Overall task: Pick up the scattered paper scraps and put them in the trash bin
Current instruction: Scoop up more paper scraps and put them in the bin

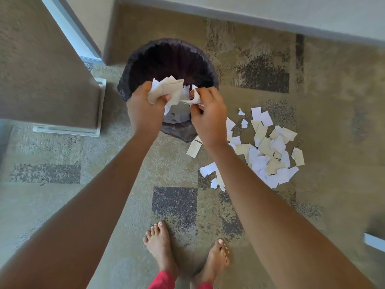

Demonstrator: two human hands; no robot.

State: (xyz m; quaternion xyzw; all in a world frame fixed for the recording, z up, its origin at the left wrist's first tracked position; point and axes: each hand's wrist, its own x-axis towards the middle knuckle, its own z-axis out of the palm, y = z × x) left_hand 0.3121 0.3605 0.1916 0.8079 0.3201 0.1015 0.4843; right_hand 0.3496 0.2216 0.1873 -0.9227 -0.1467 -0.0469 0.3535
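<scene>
Both hands hover over the bin (pixel 133 65), left hand (pixel 143 105) and right hand (pixel 208 115) each clamped on scraps (pixel 166 90); next, I'd say, let go, then tackle the pile (pixel 268 151).

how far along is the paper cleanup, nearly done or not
Not nearly. Done: a few scraps seem to lie inside the trash bin, seen between the hands. In hand: the left hand and right hand each clutch scraps over its opening, not yet released. Left: a large pile of scraps on the carpet right of the bin.
</scene>
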